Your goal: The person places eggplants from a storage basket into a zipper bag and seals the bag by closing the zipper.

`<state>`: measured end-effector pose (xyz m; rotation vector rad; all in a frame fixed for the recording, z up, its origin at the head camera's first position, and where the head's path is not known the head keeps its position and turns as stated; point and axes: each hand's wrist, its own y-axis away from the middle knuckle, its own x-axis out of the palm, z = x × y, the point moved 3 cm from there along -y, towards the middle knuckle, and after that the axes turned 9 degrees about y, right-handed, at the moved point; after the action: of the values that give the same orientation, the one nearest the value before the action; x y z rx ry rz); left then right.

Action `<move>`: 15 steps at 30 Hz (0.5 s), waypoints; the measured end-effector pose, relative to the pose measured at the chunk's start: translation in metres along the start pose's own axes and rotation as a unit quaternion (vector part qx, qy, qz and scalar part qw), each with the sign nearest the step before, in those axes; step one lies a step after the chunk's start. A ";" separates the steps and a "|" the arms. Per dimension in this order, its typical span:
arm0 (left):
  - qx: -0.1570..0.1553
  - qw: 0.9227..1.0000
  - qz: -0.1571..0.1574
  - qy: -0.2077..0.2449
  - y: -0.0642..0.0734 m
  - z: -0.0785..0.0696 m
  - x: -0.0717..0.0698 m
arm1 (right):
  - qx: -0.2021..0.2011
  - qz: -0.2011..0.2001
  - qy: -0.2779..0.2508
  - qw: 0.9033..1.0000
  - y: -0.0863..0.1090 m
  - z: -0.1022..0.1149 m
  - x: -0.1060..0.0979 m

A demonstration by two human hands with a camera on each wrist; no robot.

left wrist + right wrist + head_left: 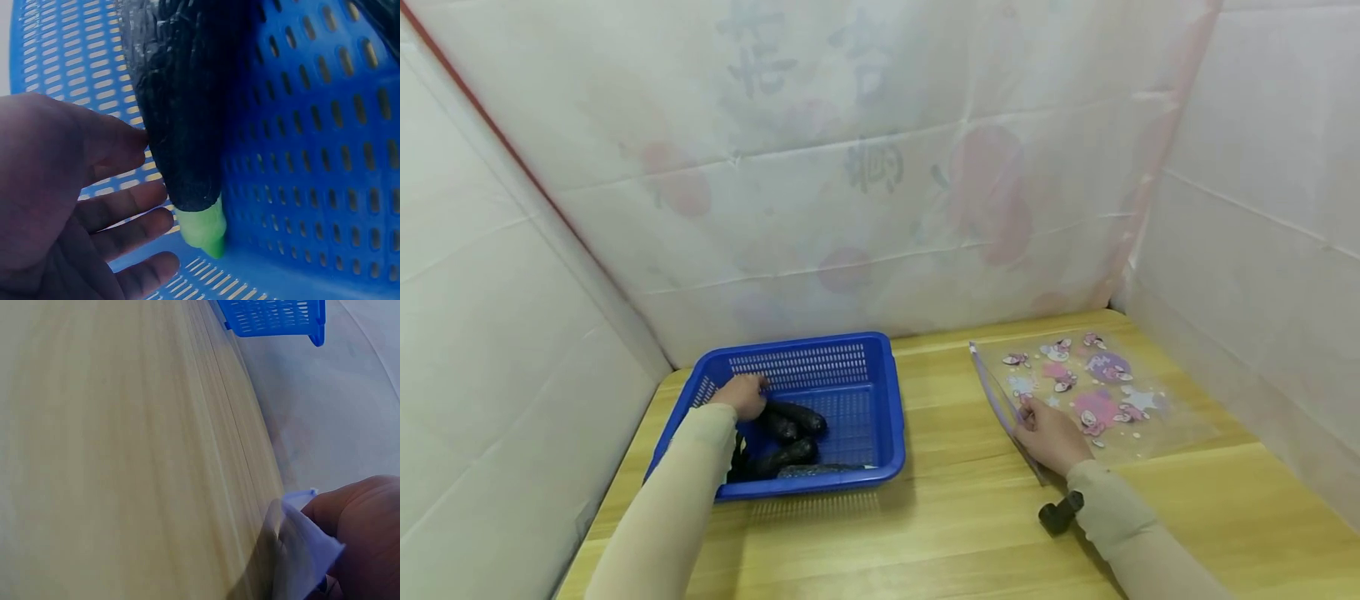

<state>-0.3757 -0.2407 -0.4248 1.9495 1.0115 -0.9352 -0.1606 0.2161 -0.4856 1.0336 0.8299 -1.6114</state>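
Observation:
My left hand (pixel 741 396) reaches into the blue plastic basket (pixel 891 392) at its left side. In the left wrist view the thumb is right at the side of a dark, wrinkled eggplant (pixel 181 112) with a pale green stem end. The other fingers (pixel 134 234) are spread loosely beside that end, not wrapped round it. Several dark eggplants (pixel 793 454) lie in the basket's left and front part. My right hand (pixel 1052 437) pinches the purple-edged mouth of a clear zip bag (pixel 1097 408) with pink and purple prints, flat on the table.
The wooden table (pixel 940 525) carries both basket and bag. White printed sheeting (pixel 880 208) hangs behind and at both sides, close to the table's edges. A small black device (pixel 1060 512) sits at the right wrist.

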 end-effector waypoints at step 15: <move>-0.009 0.998 0.042 -0.044 0.001 -0.006 0.005 | 0.004 0.024 -0.009 1.000 0.003 0.004 -0.003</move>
<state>-0.3711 -0.2340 -0.4262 1.9030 0.8785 -0.9532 -0.1584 0.2126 -0.4812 1.0362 0.7809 -1.5818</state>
